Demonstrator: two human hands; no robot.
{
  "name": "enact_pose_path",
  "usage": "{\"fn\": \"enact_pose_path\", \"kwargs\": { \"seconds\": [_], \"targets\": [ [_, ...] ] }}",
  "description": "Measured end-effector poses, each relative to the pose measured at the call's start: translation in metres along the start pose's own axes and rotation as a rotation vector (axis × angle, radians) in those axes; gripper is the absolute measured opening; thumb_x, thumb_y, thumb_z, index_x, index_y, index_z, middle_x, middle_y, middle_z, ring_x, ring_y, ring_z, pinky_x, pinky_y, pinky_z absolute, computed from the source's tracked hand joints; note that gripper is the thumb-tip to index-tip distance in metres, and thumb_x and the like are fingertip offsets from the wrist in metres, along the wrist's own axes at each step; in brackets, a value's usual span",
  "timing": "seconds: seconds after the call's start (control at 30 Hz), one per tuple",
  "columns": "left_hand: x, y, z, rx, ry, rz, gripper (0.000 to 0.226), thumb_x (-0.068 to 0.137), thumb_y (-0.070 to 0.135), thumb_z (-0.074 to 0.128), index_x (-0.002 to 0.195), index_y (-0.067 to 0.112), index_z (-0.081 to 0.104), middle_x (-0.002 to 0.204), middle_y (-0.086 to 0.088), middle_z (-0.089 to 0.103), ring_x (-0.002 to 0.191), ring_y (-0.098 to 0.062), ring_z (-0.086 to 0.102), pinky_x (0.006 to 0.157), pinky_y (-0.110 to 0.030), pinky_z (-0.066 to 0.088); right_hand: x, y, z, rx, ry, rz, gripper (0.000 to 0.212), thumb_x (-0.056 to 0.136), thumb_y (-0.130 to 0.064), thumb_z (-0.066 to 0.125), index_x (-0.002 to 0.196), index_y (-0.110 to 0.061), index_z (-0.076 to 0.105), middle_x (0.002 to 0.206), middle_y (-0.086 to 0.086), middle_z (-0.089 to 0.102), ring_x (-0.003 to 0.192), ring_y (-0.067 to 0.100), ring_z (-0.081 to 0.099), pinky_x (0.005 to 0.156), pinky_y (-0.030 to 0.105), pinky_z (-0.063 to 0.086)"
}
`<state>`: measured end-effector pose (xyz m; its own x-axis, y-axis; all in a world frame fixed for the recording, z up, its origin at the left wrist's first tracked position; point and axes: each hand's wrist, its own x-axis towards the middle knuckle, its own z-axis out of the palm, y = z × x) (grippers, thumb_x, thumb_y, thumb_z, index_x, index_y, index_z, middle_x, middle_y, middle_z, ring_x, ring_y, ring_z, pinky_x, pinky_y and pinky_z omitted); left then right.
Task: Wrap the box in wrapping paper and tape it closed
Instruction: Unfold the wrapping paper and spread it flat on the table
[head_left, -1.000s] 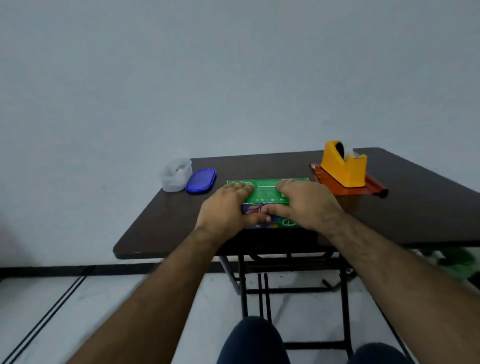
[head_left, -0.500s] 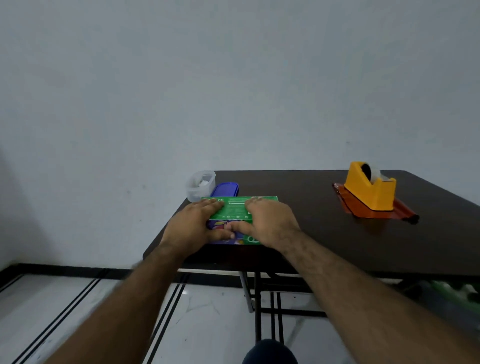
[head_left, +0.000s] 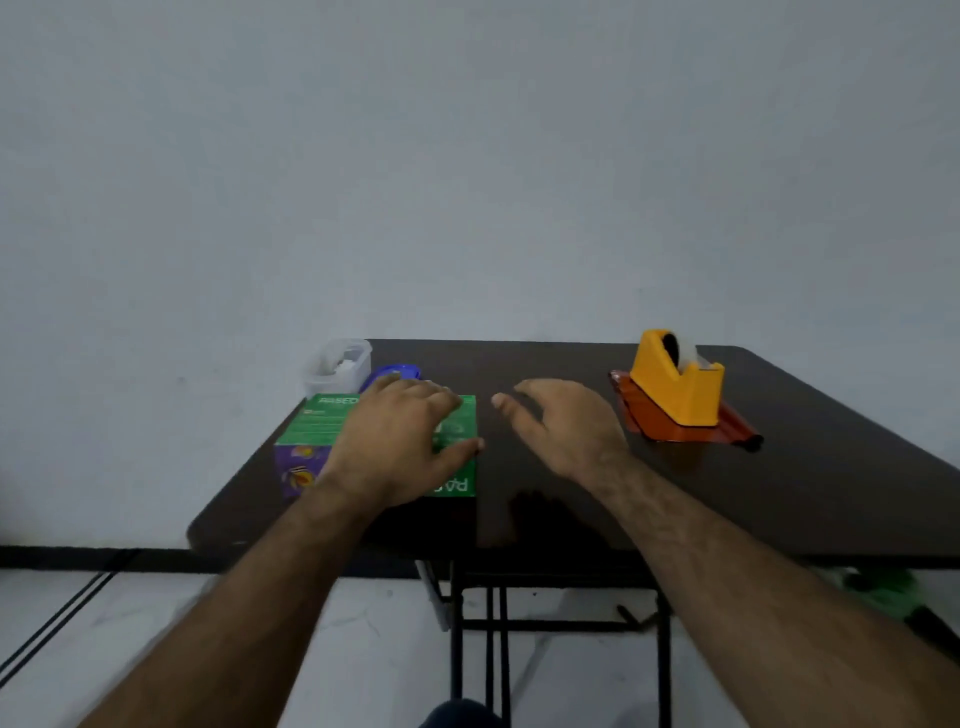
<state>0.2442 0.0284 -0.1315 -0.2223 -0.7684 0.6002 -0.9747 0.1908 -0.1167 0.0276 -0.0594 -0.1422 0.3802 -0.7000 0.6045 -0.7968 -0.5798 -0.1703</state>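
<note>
A green box (head_left: 317, 423) with a purple front face lies near the table's front left corner. My left hand (head_left: 397, 441) rests flat on top of it, fingers spread and thumb along its right edge. To the right of the box hovers my right hand (head_left: 563, 426), fingers relaxed, holding nothing. A yellow tape dispenser (head_left: 675, 382) stands at the back right on folded orange-red wrapping paper (head_left: 644, 421).
A clear plastic container (head_left: 337, 364) and a blue lid (head_left: 397, 373) sit behind the box at the dark table's (head_left: 779, 493) back left. The table's front edge is close to the box. White floor and metal table legs show below.
The box has slid left along the table. My right hand has come off the box and moved right, while the left hand stays on top.
</note>
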Motion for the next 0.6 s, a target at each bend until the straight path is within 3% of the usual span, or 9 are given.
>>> {"fn": "enact_pose_path", "kwargs": {
  "seconds": [0.1,0.17,0.27,0.37,0.43,0.5,0.6],
  "targets": [
    [0.034,0.055,0.013,-0.08,0.002,0.074,0.058,0.089,0.069,0.055,0.113,0.022,0.078,0.109,0.0,0.079,0.103,-0.026,0.072,0.096,-0.039,0.052,-0.009,0.056,-0.012,-0.01,0.076,0.176,0.081,0.098,-0.077,0.026,0.122,-0.018,0.075,0.111,0.001,0.078,0.107,0.023,0.07,0.083,0.034,0.053],
    [0.056,0.087,0.024,-0.102,-0.062,0.1,0.057,0.09,0.067,0.052,0.115,0.022,0.076,0.109,0.001,0.078,0.105,-0.026,0.071,0.094,-0.039,0.053,-0.018,0.089,-0.02,0.0,0.16,0.263,0.065,0.101,-0.068,0.039,0.117,-0.017,0.076,0.103,0.001,0.077,0.099,0.025,0.071,0.076,0.034,0.051],
    [0.086,0.126,0.047,-0.203,-0.161,0.057,0.052,0.094,0.063,0.054,0.125,0.025,0.072,0.12,0.002,0.075,0.114,-0.024,0.069,0.097,-0.04,0.055,-0.025,0.136,-0.029,-0.058,0.299,0.343,0.04,0.098,-0.047,0.066,0.117,-0.013,0.073,0.11,0.009,0.075,0.107,0.033,0.067,0.087,0.042,0.054],
    [0.115,0.159,0.071,-0.341,-0.241,-0.055,0.039,0.098,0.052,0.062,0.126,0.026,0.07,0.121,0.006,0.073,0.111,-0.018,0.069,0.096,-0.038,0.057,-0.02,0.176,-0.031,-0.094,0.313,0.483,0.069,0.086,-0.045,0.079,0.14,-0.008,0.057,0.145,0.015,0.059,0.14,0.037,0.05,0.113,0.051,0.045],
    [0.129,0.175,0.085,-0.434,-0.301,-0.157,0.029,0.098,0.049,0.065,0.116,0.027,0.072,0.109,0.009,0.073,0.098,-0.014,0.069,0.087,-0.035,0.058,-0.011,0.19,-0.031,-0.019,0.273,0.643,0.096,0.079,-0.049,0.087,0.154,-0.007,0.043,0.161,0.015,0.043,0.151,0.035,0.038,0.119,0.05,0.042],
    [0.14,0.187,0.106,-0.483,-0.358,-0.21,0.03,0.096,0.052,0.068,0.113,0.028,0.071,0.101,0.011,0.07,0.091,-0.01,0.066,0.082,-0.032,0.057,-0.003,0.2,-0.028,0.079,0.237,0.773,0.111,0.073,-0.057,0.09,0.158,-0.009,0.037,0.165,0.014,0.037,0.15,0.034,0.041,0.113,0.048,0.047],
    [0.152,0.199,0.131,-0.498,-0.369,-0.176,0.053,0.088,0.065,0.071,0.129,0.031,0.067,0.116,0.009,0.073,0.106,-0.013,0.068,0.092,-0.039,0.059,0.004,0.213,-0.02,0.146,0.219,0.859,0.107,0.069,-0.06,0.092,0.152,-0.011,0.046,0.151,0.01,0.054,0.134,0.033,0.058,0.096,0.045,0.055]
  ]
}}
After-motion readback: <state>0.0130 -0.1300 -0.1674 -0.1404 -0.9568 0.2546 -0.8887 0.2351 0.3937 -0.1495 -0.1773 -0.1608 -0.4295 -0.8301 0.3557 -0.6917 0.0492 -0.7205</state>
